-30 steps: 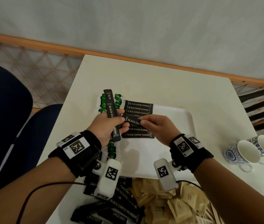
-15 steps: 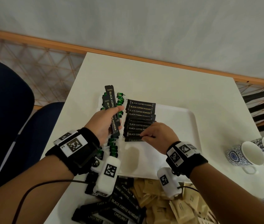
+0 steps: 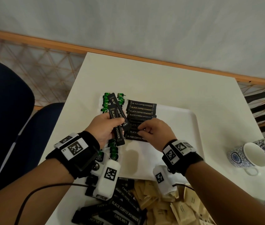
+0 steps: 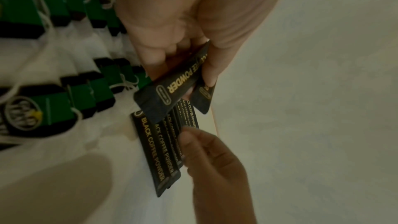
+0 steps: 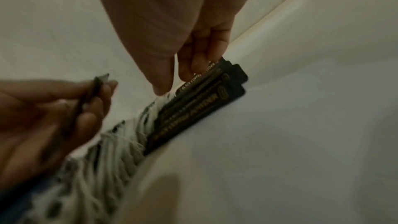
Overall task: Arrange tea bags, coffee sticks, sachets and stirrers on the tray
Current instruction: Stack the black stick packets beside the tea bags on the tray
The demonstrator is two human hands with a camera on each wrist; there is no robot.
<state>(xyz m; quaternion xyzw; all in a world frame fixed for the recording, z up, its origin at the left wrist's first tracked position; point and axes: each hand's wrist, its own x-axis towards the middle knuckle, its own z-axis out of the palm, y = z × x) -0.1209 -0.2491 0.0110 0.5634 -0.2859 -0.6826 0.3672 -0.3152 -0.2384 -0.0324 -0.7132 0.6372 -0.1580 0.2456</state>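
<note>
Your left hand grips two black coffee sticks fanned above the green tea bags lined down the tray's left side. Just right of them, the row of coffee sticks lies flat on the tray, and your right hand hovers over its near end, thumb and forefinger narrowed — possibly pinching one stick, the view's too blurred to call. Near edge: loose brown sachets; far right, two patterned mugs.

right hand covering lower coffee sticks, right-wrist view blurred
</note>
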